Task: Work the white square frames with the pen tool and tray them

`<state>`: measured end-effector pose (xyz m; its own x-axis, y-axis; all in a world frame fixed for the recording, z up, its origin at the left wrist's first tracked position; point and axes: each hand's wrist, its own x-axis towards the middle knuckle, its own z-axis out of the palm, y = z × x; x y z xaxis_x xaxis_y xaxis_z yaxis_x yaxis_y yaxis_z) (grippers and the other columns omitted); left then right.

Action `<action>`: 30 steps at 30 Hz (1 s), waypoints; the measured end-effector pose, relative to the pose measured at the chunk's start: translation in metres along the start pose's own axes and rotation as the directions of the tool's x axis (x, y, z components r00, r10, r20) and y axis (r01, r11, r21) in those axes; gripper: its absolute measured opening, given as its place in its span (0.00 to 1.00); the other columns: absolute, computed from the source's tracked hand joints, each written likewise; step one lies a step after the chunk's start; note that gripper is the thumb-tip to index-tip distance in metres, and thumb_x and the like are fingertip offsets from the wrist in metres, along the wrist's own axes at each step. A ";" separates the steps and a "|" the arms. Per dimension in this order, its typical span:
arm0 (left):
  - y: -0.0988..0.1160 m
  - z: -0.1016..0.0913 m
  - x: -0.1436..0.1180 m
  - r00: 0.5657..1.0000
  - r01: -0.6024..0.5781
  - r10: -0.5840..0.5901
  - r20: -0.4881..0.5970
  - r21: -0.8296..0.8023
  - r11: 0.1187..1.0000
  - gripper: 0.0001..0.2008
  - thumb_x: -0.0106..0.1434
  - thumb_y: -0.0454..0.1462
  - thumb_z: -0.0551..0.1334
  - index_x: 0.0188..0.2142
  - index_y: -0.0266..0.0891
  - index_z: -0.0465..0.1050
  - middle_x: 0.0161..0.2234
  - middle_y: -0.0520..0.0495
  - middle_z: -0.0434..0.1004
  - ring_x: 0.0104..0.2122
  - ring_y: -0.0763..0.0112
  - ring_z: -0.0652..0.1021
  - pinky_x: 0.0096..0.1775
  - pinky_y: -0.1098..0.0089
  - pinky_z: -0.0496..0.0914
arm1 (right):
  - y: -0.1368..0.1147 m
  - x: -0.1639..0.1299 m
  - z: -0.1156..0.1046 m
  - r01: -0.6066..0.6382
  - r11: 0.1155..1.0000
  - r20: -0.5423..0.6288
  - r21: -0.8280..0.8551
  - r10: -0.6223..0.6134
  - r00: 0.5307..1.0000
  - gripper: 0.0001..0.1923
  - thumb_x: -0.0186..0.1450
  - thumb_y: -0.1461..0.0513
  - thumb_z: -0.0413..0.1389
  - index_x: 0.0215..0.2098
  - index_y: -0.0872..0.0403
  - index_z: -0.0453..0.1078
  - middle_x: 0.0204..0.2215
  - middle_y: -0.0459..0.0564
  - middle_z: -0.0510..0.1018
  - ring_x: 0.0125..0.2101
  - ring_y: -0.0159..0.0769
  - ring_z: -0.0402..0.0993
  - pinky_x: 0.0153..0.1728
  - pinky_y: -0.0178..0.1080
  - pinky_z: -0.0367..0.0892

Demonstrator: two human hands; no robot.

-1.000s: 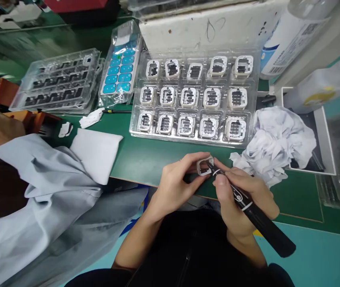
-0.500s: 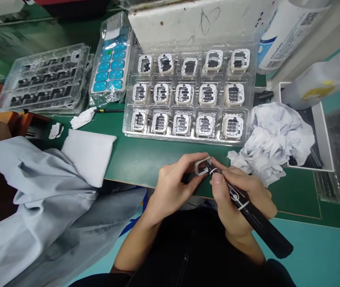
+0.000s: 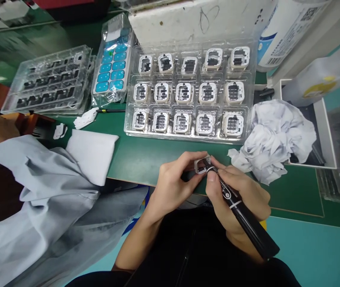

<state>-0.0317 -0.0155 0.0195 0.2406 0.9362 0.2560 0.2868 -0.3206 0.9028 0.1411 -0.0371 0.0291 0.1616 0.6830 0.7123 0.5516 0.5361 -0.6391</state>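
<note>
left hand (image 3: pixel 176 185) pinches small white square plastic frame (image 3: pixel 200 166), lower centre | right hand (image 3: pixel 239 199) clamps glossy black cylindrical marker (image 3: pixel 241 213), tip touching frame | green counter (image 3: pixel 146 153)

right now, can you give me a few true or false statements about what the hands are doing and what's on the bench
1. The left hand pinches a small white frame part. True.
2. The right hand holds a yellow screwdriver. False: it grips a black marker, tip at the part.
3. The clear tray behind the hands holds three rows of white-framed parts. True.
4. The crumpled white paper lies left of the tray. False: it lies to the tray's right.
5. The marker's tip points away from the held part. False: it meets the part.
6. A folded white cloth lies on the green mat left of the hands. True.
</note>
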 end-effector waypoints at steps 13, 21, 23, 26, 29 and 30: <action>0.001 0.000 0.001 1.000 -0.006 0.006 0.005 -0.037 0.999 0.18 0.77 0.34 0.78 0.64 0.45 0.87 0.56 0.47 0.95 0.50 0.64 0.95 0.54 0.71 0.91 | -0.001 -0.004 -0.001 -0.001 0.999 -0.028 -0.046 0.000 1.000 0.09 0.76 0.69 0.72 0.48 0.52 0.79 0.39 0.46 0.90 0.42 0.46 0.96 0.44 0.38 0.94; 0.002 -0.001 0.007 0.998 0.060 -0.052 0.042 -0.208 0.976 0.19 0.75 0.34 0.81 0.62 0.43 0.85 0.52 0.47 0.96 0.50 0.63 0.96 0.55 0.73 0.90 | 0.002 -0.010 -0.001 -0.049 0.994 -0.049 0.094 0.053 0.997 0.10 0.75 0.70 0.72 0.50 0.53 0.81 0.40 0.47 0.91 0.45 0.50 0.96 0.48 0.43 0.95; 0.003 -0.001 0.008 0.996 0.076 -0.065 0.054 -0.239 0.968 0.19 0.74 0.34 0.81 0.61 0.42 0.85 0.50 0.46 0.96 0.49 0.62 0.96 0.54 0.72 0.91 | 0.003 -0.010 0.000 -0.060 0.993 -0.055 0.106 0.066 0.996 0.10 0.75 0.70 0.73 0.49 0.52 0.81 0.39 0.47 0.90 0.43 0.50 0.96 0.48 0.44 0.96; 0.002 -0.001 0.008 0.995 0.093 -0.081 0.064 -0.226 0.970 0.19 0.74 0.36 0.81 0.61 0.41 0.85 0.49 0.45 0.96 0.49 0.61 0.96 0.54 0.70 0.92 | 0.003 -0.009 0.002 -0.033 0.995 -0.064 0.091 0.039 0.997 0.10 0.75 0.70 0.73 0.48 0.52 0.80 0.39 0.47 0.90 0.41 0.50 0.96 0.46 0.43 0.96; 0.000 -0.001 0.006 0.996 0.086 -0.077 0.054 -0.191 0.978 0.19 0.75 0.36 0.80 0.62 0.42 0.85 0.50 0.45 0.95 0.49 0.61 0.96 0.55 0.69 0.92 | 0.002 -0.008 0.002 -0.035 0.998 -0.066 0.047 0.038 0.997 0.09 0.76 0.69 0.72 0.47 0.52 0.79 0.38 0.47 0.90 0.41 0.48 0.96 0.46 0.41 0.95; 0.000 0.000 0.006 0.996 0.081 -0.074 0.050 -0.180 0.980 0.19 0.75 0.36 0.80 0.62 0.43 0.86 0.51 0.45 0.95 0.50 0.62 0.96 0.55 0.69 0.91 | 0.002 -0.008 0.002 -0.046 0.998 -0.065 0.036 0.048 0.997 0.09 0.76 0.69 0.72 0.47 0.52 0.79 0.39 0.47 0.90 0.42 0.48 0.96 0.46 0.41 0.95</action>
<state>-0.0309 -0.0102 0.0208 0.2648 0.9490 0.1713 0.1335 -0.2120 0.9681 0.1393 -0.0406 0.0220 0.2406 0.6745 0.6980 0.5141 0.5215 -0.6810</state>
